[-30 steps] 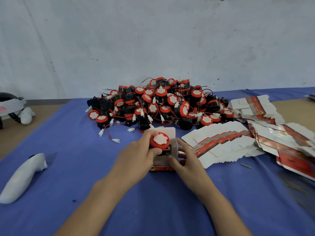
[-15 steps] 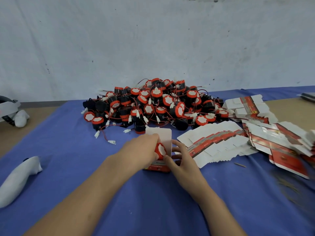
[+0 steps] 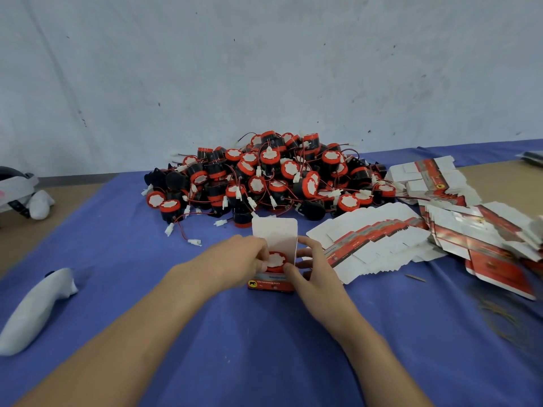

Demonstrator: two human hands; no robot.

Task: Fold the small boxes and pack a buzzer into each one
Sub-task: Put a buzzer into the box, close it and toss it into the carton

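Left hand (image 3: 241, 259): our grip pinches the buzzer (image 3: 276, 259), to seat it.
Right hand (image 3: 314, 271): our grip clasps the box (image 3: 271, 284), steadying it upright.

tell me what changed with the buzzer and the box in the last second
The buzzer went from held above the box mouth in the left hand, through a sideways tilt, down into the box, red face up. The left hand still holds it; the right hand still steadies the box. Lid flap still open, buzzer pile and flat boxes unmoved.
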